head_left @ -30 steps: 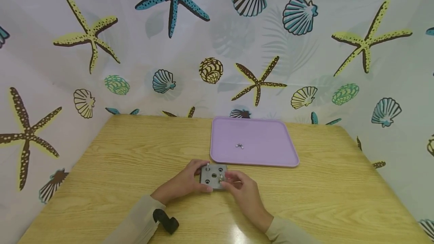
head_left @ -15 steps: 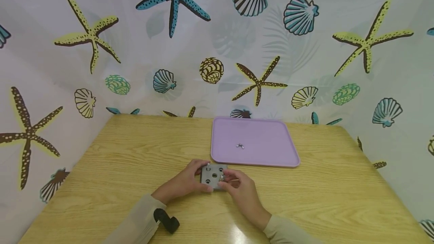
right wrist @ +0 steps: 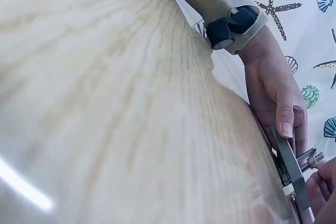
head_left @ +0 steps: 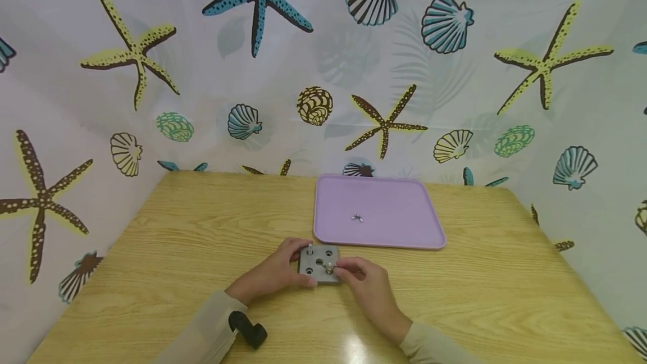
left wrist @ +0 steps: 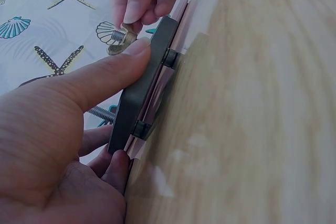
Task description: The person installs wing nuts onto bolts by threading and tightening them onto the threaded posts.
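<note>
A square grey metal plate [head_left: 319,275] with several holes lies on the table in the head view. My left hand [head_left: 273,272] grips its left side, thumb at the front edge and fingers at the back. Two bolts stand up from it: a bare bolt [head_left: 310,249] at the back left, and one at the front right carrying a brass-coloured wing nut [left wrist: 122,44]. With thumb and forefinger, my right hand [head_left: 373,292] pinches one wing of that nut. The left wrist view shows the bolt's threaded end poking through the nut. Black feet [left wrist: 140,128] sit under the plate.
Behind the plate, a purple tray [head_left: 399,223] lies on the wooden table [head_left: 217,212], with a second wing nut [head_left: 357,218] on it. A cloth [head_left: 283,83] printed with shells and starfish hangs around the table. A black wrist mount [head_left: 247,330] sits on the left sleeve.
My right fingers have shifted slightly right, from around the wing nut to its right wing, leaving more of the nut visible. The left hand and plate stay in place.
</note>
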`<action>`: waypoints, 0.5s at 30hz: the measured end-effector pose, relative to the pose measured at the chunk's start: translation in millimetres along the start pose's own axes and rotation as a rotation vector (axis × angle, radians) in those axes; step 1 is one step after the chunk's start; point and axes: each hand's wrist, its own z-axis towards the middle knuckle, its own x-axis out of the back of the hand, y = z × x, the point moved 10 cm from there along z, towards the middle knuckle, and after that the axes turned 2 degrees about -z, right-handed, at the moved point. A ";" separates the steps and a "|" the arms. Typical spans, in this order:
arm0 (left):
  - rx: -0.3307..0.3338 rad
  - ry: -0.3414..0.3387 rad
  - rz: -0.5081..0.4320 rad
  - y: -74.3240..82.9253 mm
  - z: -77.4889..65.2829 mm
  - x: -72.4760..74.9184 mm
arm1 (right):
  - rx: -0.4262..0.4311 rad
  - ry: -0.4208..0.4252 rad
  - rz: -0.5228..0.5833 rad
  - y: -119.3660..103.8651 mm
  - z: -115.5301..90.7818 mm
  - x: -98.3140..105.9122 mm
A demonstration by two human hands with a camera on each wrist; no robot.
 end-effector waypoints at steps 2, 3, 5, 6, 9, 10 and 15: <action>-0.004 0.000 0.005 0.7 -0.2 -0.1 | 0.001 0.001 -0.021 0.3 -0.9 0.3; -0.003 0.000 0.009 0.5 -0.1 -0.3 | 0.003 0.002 -0.026 0.0 -1.4 0.3; -0.004 0.001 0.009 1.0 -0.5 -0.4 | 0.005 0.000 -0.032 -0.1 -2.2 -0.2; -0.004 0.001 0.011 1.0 -0.6 -0.4 | 0.005 -0.002 -0.020 -0.4 -2.3 -0.7; -0.002 0.002 0.013 1.3 -0.8 -0.1 | 0.010 -0.007 0.018 -0.7 -2.0 -2.3; -0.002 0.003 0.011 1.6 -0.8 0.1 | 0.010 -0.008 0.028 -0.5 -1.8 -2.9; -0.028 0.002 -0.001 3.5 -0.1 0.1 | 0.002 -0.001 0.078 -1.5 -0.7 -5.1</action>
